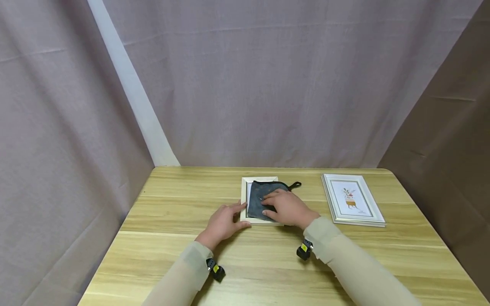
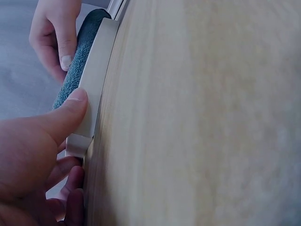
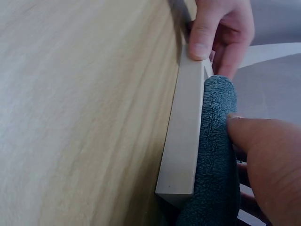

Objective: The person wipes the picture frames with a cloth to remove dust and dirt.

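Note:
A cream-white picture frame lies flat on the wooden table in front of me. Most of its face is hidden under a dark blue-green towelling cloth, whose black-edged hanging loop sticks out at the upper right. My left hand holds the frame's near left corner, thumb along the near edge and fingers at the left side. On top of the cloth, my right hand presses with spread fingers. Its thumb touches the cloth near the frame's front side in the right wrist view.
To the right lies a white picture frame with a print of flowers in an orange pot, apparently stacked on another frame. The wooden table has a back edge close to a grey-mauve curtain. Each wrist wears a small black camera.

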Demonstrator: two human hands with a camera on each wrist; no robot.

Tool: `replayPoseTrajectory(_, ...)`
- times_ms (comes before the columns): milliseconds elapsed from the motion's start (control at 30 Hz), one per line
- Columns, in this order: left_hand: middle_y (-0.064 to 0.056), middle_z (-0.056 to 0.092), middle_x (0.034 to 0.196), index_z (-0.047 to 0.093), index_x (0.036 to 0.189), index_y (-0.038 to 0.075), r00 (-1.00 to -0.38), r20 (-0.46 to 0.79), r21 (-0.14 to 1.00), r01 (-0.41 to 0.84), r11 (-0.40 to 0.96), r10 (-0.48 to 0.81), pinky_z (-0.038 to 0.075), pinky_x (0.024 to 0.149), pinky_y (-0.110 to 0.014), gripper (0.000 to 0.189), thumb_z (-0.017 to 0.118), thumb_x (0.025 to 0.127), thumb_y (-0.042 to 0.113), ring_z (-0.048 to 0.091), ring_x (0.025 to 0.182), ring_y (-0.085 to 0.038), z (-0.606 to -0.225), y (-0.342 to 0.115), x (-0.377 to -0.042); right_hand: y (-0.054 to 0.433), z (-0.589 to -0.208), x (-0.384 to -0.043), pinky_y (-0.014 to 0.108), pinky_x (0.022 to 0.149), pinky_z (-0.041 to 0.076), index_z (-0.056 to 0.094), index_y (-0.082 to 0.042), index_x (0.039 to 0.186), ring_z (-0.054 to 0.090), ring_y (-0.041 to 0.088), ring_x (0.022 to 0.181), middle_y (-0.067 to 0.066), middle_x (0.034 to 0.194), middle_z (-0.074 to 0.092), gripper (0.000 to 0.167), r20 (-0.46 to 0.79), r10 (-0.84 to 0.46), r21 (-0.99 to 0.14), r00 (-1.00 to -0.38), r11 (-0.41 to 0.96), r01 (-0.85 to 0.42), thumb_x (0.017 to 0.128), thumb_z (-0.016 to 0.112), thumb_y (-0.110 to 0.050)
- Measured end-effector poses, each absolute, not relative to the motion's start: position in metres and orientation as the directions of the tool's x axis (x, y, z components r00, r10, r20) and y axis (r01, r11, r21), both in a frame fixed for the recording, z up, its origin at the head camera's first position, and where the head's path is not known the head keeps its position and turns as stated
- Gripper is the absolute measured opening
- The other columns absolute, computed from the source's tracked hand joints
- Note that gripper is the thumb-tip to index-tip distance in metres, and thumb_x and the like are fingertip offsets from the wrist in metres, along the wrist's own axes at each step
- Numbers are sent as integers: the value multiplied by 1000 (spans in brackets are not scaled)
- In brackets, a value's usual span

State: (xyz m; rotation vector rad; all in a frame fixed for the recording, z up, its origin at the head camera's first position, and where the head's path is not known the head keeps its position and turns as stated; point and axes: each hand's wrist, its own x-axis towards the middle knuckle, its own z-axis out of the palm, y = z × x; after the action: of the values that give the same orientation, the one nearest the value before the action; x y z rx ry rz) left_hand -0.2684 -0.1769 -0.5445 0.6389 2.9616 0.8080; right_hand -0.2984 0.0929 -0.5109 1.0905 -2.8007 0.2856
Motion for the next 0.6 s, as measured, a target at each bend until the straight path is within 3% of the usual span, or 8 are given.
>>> replayPoseTrajectory(400, -8, 58, 160, 61, 160, 20, -905, 121, 481, 412, 774, 407, 52, 113, -50, 76, 83, 96, 55, 62, 139, -37, -543, -177, -268, 97, -525, -294, 47, 97, 58, 83, -12, 117, 72, 27, 108, 4, 117, 81, 20, 294, -675, -65, -677, 692, -719, 105, 78, -27)
replayPoseTrajectory(600, -9, 58, 160, 61, 159, 19, -907, 128, 480, 410, 776, 401, 50, 114, -52, 76, 83, 96, 55, 61, 139, -39, -543, -176, -267, 99, -524, -288, 45, 93, 59, 83, -14, 114, 72, 24, 102, 1, 112, 81, 15, 316, -678, -92, -664, 675, -732, 106, 77, -24)
